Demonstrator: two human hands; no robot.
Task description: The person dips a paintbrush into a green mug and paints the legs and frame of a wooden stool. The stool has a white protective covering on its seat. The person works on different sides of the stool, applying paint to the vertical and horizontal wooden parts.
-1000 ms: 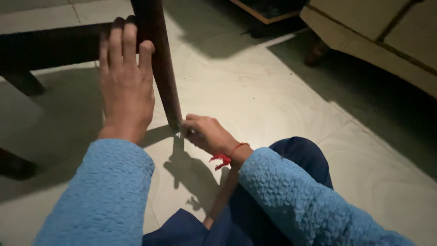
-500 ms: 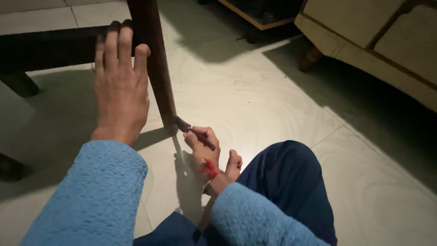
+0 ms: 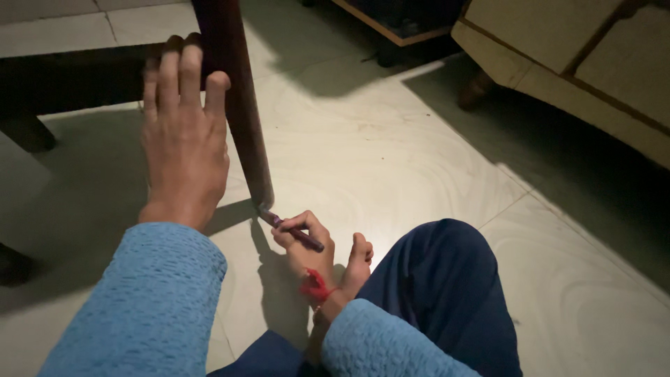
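Our right hand (image 3: 303,244) has slid lower, and its dark pen-like tool (image 3: 292,231) now touches the floor at the foot of the dark wooden furniture leg (image 3: 234,98), pinched in our fingers. Our left hand (image 3: 183,136) lies flat, fingers spread against that leg.

Pale, swirl-patterned floor tiles (image 3: 391,153) spread out ahead of the hands, lit brightest just beyond the right one. Far to the upper right stands a beige upholstered sofa (image 3: 593,63) on a dark rounded wooden foot (image 3: 476,89). Directly ahead, at the top edge, sits a low wooden shelf unit with a light edge (image 3: 394,24).
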